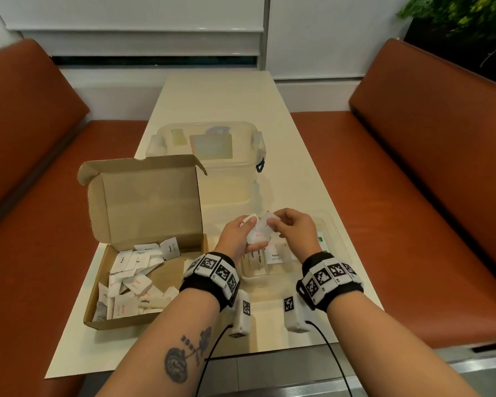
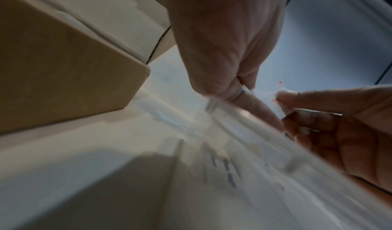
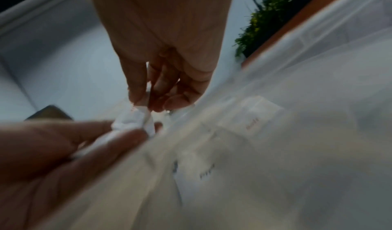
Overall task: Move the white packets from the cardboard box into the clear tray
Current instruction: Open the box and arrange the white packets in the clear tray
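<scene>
Cardboard box (image 1: 143,285), lid raised, at the table's (image 1: 221,90) left edge, holds loose white packets (image 1: 132,282). Left hand (image 1: 236,239) curls around a small bunch of packets (image 1: 257,234); right hand (image 1: 294,229) pinches one of them. Both hover above the clear tray (image 1: 337,239), whose contents the forearms partly hide. Wrist views are blurred. Beyond stands a clear lidded container (image 1: 206,156), then bare tabletop.

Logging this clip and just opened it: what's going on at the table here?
A person is sorting white packets over a clear tray. The left hand holds a small bunch of packets and the right hand pinches one from it. A few packets already lie in the tray. Many more remain in the open cardboard box to the left.
</scene>
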Tool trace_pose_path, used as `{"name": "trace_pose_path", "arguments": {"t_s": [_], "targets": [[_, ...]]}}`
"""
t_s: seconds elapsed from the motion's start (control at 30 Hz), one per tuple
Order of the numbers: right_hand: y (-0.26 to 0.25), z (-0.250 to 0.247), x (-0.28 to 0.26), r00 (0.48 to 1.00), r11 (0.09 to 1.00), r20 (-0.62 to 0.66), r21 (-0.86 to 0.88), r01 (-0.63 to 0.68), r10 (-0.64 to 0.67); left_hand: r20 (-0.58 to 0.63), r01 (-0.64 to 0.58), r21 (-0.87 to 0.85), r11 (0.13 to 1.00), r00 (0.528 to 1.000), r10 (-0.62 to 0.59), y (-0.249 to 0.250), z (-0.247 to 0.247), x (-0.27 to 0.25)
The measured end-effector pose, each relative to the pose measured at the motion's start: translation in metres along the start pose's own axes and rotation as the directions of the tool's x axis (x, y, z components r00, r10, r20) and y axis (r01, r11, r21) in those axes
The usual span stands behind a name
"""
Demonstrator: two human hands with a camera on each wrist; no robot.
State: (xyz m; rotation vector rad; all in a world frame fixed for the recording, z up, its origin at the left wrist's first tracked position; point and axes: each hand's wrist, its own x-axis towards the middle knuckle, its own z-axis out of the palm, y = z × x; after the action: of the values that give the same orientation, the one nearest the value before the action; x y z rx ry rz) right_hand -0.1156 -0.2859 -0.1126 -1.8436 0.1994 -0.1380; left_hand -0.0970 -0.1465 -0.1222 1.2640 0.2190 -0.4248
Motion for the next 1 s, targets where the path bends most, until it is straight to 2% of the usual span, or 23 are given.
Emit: {"name": "trace_pose_path", "arguments": {"t_s": [0.07, 0.13, 0.2, 0.27, 0.4, 0.53, 0.63, 0.7, 0.77, 0.87, 0.93, 1.0], "targets": [[-0.005, -0.009, 0.005, 0.999, 0.998, 0.03, -0.055, 0.027, -0.025, 0.007, -0.01, 0.044, 0.999, 1.0, 0.01, 0.001, 0.002, -0.001], [-0.011, -0.018, 0.01, 0.99, 0.98, 0.135, -0.19, 0.058, -0.033, 0.018, -0.021, 0.093, 0.995, 1.0, 0.019, 0.001, 0.003, -0.002], [-0.017, -0.024, 0.015, 0.976, 0.939, 0.218, -0.336, 0.075, 0.001, 0.033, -0.03, 0.129, 0.991, 0.999, 0.026, 0.001, 0.004, -0.002], [-0.02, -0.026, 0.016, 0.968, 0.91, 0.248, -0.408, 0.076, 0.031, 0.05, -0.037, 0.154, 0.987, 0.998, 0.029, 0.0, 0.004, -0.002], [-0.017, -0.02, 0.013, 0.974, 0.942, 0.226, -0.332, 0.046, 0.032, 0.058, -0.046, 0.144, 0.988, 0.998, 0.038, 0.0, 0.005, -0.003], [-0.008, -0.017, 0.007, 0.973, 0.975, 0.206, -0.212, -0.059, 0.104, 0.021, -0.061, 0.099, 0.993, 0.998, 0.059, -0.002, 0.004, 0.0], [-0.004, -0.022, 0.005, 0.977, 0.978, 0.186, -0.196, -0.066, 0.103, 0.008, -0.064, 0.115, 0.991, 0.998, 0.064, -0.004, 0.005, 0.003], [-0.005, -0.031, 0.006, 0.988, 0.967, 0.136, -0.249, -0.043, 0.079, -0.007, -0.059, 0.117, 0.991, 0.998, 0.06, -0.005, 0.004, 0.005], [-0.006, -0.045, 0.008, 0.993, 0.918, 0.097, -0.396, -0.02, 0.063, -0.016, -0.06, 0.128, 0.99, 0.998, 0.062, -0.005, 0.001, 0.007], [-0.007, -0.061, 0.011, 0.988, 0.726, 0.091, -0.687, -0.03, 0.128, -0.016, -0.081, 0.183, 0.98, 0.996, 0.086, -0.007, -0.002, 0.01], [-0.003, -0.064, 0.011, 0.972, 0.632, 0.125, -0.774, -0.028, 0.197, -0.013, -0.09, 0.203, 0.975, 0.995, 0.095, -0.008, -0.003, 0.01], [0.003, -0.06, 0.01, 0.958, 0.618, 0.167, -0.786, -0.015, 0.235, -0.02, -0.079, 0.181, 0.98, 0.996, 0.084, -0.007, -0.002, 0.009]]}}
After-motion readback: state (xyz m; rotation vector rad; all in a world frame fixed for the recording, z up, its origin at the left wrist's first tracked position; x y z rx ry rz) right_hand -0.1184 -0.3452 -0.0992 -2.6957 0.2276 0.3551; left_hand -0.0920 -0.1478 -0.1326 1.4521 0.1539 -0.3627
